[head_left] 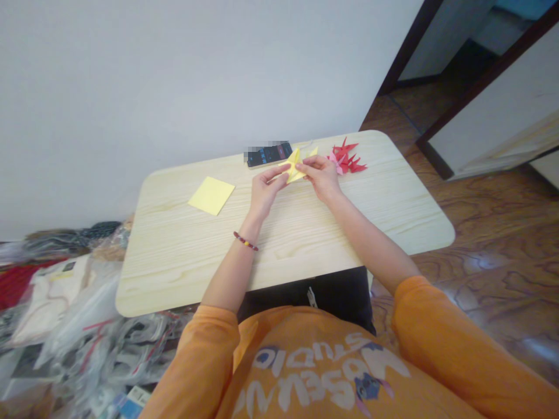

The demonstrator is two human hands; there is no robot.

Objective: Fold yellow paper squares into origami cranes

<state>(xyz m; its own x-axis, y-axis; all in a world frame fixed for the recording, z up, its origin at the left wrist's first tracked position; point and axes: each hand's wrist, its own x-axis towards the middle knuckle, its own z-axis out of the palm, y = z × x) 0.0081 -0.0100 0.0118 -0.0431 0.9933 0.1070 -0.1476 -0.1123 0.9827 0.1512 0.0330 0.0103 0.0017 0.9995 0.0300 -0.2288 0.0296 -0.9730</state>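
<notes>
A partly folded yellow paper piece (295, 164) is held just above the light wooden table (183, 256), near its far edge. My left hand (264, 189) pinches its left side with thumb and fingers closed. My right hand (321, 174) pinches its right side the same way. A red bead bracelet (245, 241) is on my left wrist. A flat yellow paper square (212, 195) lies on the table to the left of my hands.
Several folded red and pink paper cranes (346, 158) lie right of my hands. A dark phone (269, 155) rests at the table's far edge by the white wall. Plastic bags and clutter (65, 326) fill the floor at left. Wooden floor and a doorway lie at right.
</notes>
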